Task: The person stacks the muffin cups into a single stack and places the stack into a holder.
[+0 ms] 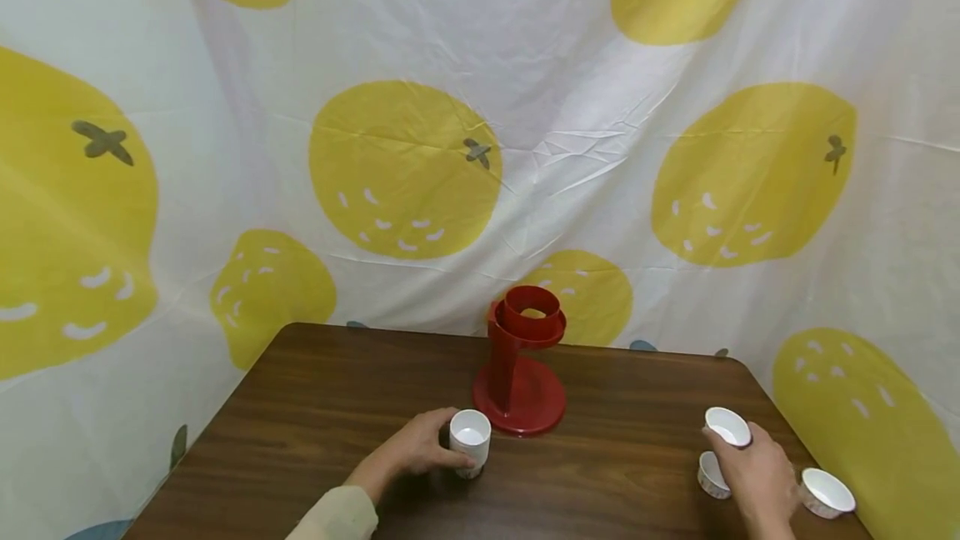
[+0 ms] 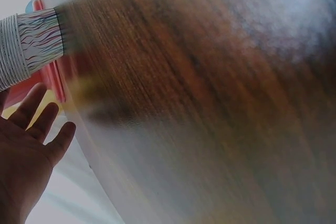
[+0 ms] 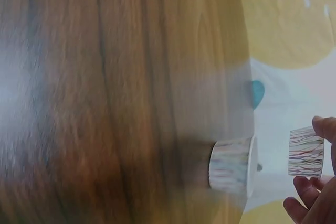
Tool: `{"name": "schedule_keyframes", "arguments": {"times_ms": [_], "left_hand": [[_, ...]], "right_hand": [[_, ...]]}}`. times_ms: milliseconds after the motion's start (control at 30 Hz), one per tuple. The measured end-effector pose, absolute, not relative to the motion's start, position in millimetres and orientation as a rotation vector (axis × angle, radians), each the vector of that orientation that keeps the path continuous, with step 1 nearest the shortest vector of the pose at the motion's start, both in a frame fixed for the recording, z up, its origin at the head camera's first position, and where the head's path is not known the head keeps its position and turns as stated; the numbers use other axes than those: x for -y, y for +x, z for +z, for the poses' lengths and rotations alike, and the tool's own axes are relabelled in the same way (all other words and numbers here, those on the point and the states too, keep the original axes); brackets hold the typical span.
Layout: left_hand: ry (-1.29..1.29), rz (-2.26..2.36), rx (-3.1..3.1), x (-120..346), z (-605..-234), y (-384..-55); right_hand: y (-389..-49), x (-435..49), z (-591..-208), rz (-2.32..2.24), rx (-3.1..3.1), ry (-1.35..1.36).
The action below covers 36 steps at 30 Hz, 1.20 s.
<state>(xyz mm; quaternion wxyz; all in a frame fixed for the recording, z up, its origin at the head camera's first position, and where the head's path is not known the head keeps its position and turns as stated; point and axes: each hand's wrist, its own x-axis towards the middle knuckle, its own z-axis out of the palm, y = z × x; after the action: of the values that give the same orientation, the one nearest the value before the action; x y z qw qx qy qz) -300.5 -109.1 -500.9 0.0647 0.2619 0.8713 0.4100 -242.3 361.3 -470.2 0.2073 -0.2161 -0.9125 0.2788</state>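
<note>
Seemingly, stacking is under way: the left hand (image 1: 426,445) grips nested white, streak-patterned paper cups (image 1: 471,438) beside the red plastic stand (image 1: 525,394); the right hand (image 1: 759,473) pinches a matching cup (image 1: 727,427) above the brown tabletop (image 1: 600,457), likely calling for carrying across.

The person's left sleeve (image 1: 339,514) is plain and pale cream.
</note>
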Motion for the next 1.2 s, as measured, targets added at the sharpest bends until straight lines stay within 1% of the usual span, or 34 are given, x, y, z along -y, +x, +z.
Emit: {"name": "schedule_keyframes", "arguments": {"times_ms": [433, 733, 1200], "left_hand": [[0.813, 1.240, -2.635, 109.6, -501.4, -300.2], [0.842, 1.242, -2.652, 109.4, -500.3, -298.7], [0.805, 1.235, -2.643, 108.7, -499.5, -298.8]], "right_hand": [[-250.0, -323.5, -460.3, 0.830, 2.597, -0.580], [-253.2, -302.9, -463.7, 0.862, 2.612, -0.494], [-261.0, -269.1, -460.0, 0.887, 2.636, -0.330]]}}
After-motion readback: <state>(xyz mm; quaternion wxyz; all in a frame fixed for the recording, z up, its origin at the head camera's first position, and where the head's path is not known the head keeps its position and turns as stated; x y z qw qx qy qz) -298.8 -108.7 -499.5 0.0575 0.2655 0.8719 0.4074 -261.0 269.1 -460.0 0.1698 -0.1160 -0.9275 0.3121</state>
